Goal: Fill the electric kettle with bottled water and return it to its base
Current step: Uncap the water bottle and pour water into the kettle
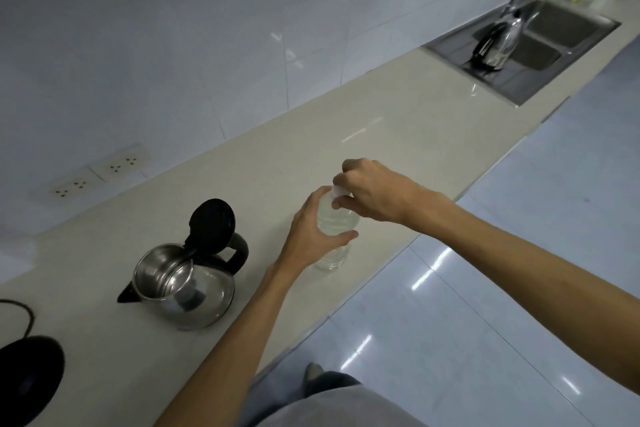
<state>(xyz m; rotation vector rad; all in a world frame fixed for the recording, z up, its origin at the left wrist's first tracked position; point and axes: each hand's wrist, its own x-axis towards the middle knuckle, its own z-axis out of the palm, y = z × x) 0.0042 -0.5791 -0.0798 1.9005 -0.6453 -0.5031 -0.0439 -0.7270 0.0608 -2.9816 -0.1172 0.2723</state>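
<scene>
A clear water bottle [335, 253] stands upright near the counter's front edge. My left hand [311, 236] wraps around its body. My right hand [372, 191] pinches the white cap [337, 191] on its top. To the left stands a steel electric kettle [183, 291] with its black lid [212, 224] flipped up and its inside showing. The black kettle base [27, 378] lies at the lower left corner, apart from the kettle, with a cord curling behind it.
A beige counter [398, 121] runs along a white tiled wall with two sockets [100, 173]. At the far right, a steel sink [540, 45] holds a second kettle [493, 45] under a tap. Glossy floor tiles lie to the right.
</scene>
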